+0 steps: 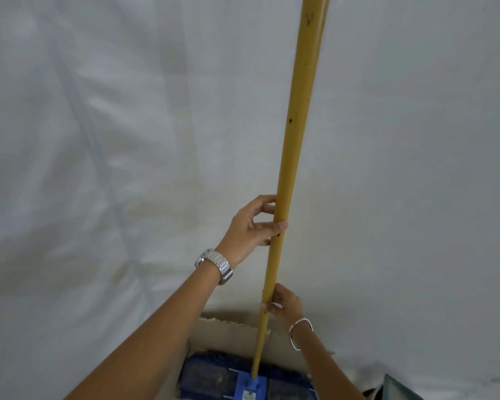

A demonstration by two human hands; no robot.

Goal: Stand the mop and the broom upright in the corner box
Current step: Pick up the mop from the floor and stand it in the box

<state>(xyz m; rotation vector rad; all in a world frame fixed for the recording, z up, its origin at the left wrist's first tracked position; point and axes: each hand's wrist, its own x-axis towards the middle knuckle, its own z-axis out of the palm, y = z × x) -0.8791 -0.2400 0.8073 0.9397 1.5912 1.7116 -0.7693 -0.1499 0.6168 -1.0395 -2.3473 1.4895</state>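
Note:
The mop stands nearly upright, its long yellow handle [296, 125] running from the top edge down to a flat blue mop head [214, 376]. The head rests inside the open cardboard box [231, 332] at the bottom centre. My left hand [250, 226], with a metal watch on the wrist, holds the handle at mid height, thumb across the front. My right hand [283, 303], with a bangle on the wrist, grips the handle lower down, just above the box rim. The broom is not in view.
White sheeting [113, 154] covers the walls behind the box, with a fold where they meet. A dark green object [399, 388] pokes in at the bottom right beside the box.

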